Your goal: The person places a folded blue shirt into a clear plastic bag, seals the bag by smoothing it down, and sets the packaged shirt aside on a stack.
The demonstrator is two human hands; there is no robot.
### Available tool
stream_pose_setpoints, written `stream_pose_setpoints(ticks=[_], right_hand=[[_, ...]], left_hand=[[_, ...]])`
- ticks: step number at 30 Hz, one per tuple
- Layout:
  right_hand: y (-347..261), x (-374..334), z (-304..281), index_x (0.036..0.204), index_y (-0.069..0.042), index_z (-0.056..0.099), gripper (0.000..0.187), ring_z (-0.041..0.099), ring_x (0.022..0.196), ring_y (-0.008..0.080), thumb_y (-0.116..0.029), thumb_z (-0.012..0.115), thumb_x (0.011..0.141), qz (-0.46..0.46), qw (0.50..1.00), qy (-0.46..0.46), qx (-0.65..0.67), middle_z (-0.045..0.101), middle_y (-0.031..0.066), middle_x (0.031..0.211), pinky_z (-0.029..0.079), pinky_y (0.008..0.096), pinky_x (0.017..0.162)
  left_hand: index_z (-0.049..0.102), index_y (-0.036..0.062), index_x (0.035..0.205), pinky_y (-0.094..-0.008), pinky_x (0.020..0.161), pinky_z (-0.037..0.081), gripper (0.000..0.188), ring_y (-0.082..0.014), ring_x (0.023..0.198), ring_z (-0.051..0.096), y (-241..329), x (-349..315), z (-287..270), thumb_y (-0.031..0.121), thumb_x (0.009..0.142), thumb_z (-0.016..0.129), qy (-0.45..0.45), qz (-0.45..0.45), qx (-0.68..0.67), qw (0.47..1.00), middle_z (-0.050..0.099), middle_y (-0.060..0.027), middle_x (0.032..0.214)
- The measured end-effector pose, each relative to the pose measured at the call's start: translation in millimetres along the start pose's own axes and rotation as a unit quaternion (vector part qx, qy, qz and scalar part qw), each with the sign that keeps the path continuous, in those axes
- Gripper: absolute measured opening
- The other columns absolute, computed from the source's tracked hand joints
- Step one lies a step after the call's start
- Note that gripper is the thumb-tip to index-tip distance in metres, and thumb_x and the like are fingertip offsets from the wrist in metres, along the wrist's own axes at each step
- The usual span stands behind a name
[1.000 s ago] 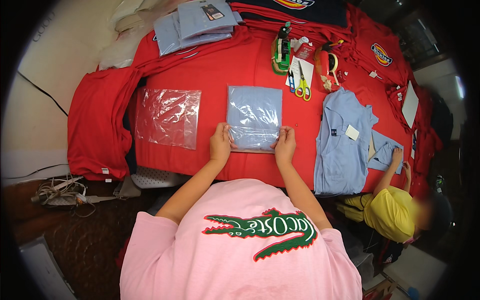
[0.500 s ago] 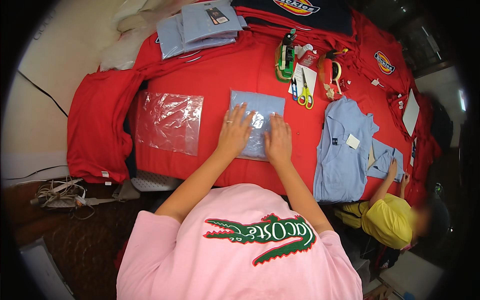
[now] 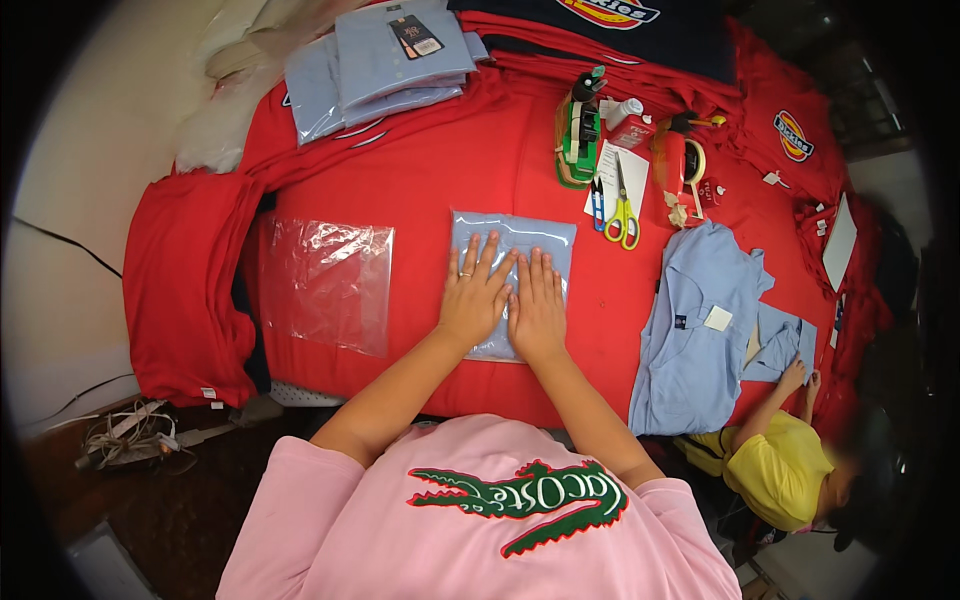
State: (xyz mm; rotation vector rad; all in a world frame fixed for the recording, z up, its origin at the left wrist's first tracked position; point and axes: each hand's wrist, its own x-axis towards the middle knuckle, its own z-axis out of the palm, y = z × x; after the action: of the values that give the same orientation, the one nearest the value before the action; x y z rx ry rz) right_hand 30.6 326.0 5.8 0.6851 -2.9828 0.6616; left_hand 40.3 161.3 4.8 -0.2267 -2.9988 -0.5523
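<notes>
A folded light-blue shirt in a clear bag lies at the middle of the frame. The left hand and the right hand press flat on it side by side, palms down, fingers spread, gripping nothing. The bag rests on a surface covered with red cloth that drapes over its left edge.

To the left, one empty clear plastic bag lies flat. At the upper left sits one stack of folded blue shirts. Above and right of the hands are one pair of yellow-handled scissors, one green tape dispenser and one red tape dispenser. At the right lies one unfolded blue shirt.

At the lower right a person in a yellow top touches a smaller blue piece. A dark floor with tangled cables shows at the lower left, beside a pale wall.
</notes>
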Motion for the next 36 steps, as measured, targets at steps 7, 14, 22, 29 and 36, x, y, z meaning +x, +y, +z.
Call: stream_pose_setpoints(ticks=[7,14,22,29,36], right_hand=[[3,7,-1,0.168,0.0,0.036,0.067,0.03,0.163,0.0426,-0.017,0.056,0.106,-0.002,1.0,0.001,0.03,0.033,0.025,0.175,0.023,0.0576,0.133],[38,92,-58,0.157,-0.01,0.055,0.089,0.056,0.141,0.0409,-0.022,0.091,0.076,-0.028,0.998,0.049,0.025,0.062,0.0242,0.147,0.043,0.052,0.117],[18,96,-126,0.124,-0.003,0.074,0.056,0.074,0.106,0.0382,-0.025,0.093,0.076,0.004,0.989,-0.132,0.069,0.076,0.0188,0.11,0.058,0.048,0.09],[-62,-56,-204,0.125,-0.01,0.076,0.046,0.061,0.077,0.0244,-0.006,0.075,0.079,-0.269,0.96,0.07,0.028,0.057,0.0049,0.087,0.049,0.0405,0.064],[-16,-179,-123,0.123,-0.006,0.078,0.028,0.072,0.114,0.0345,-0.013,0.077,0.096,0.055,0.98,-0.039,0.188,0.075,0.0135,0.12,0.058,0.0431,0.098]], left_hand=[[0.044,0.0223,0.17,-0.0652,0.133,0.015,0.062,-0.0402,0.168,0.02,-1,6,1,0.036,0.111,0.055,-0.013,-0.003,-0.007,1.0,0.023,-0.0142,0.182],[0.06,0.0153,0.158,-0.0569,0.13,0.027,0.053,-0.0372,0.16,0.036,-1,-1,-37,0.04,0.111,0.059,-0.005,-0.061,-0.189,0.98,0.039,-0.0161,0.174],[0.055,0.0014,0.156,-0.0426,0.113,0.051,0.081,-0.03,0.134,0.066,-23,-95,-48,0.068,0.113,0.039,-0.255,-0.326,-0.74,0.53,0.066,-0.0181,0.15],[0.047,0.0017,0.162,-0.0466,0.121,0.045,0.095,-0.0316,0.145,0.059,-45,-110,-62,0.079,0.109,0.031,-0.165,-0.292,-0.795,0.506,0.06,-0.0189,0.158],[0.061,0.0004,0.141,-0.043,0.108,0.054,0.083,-0.0258,0.117,0.073,-69,-153,-27,0.075,0.108,0.044,-0.173,-0.376,-0.77,0.486,0.074,-0.017,0.13]])
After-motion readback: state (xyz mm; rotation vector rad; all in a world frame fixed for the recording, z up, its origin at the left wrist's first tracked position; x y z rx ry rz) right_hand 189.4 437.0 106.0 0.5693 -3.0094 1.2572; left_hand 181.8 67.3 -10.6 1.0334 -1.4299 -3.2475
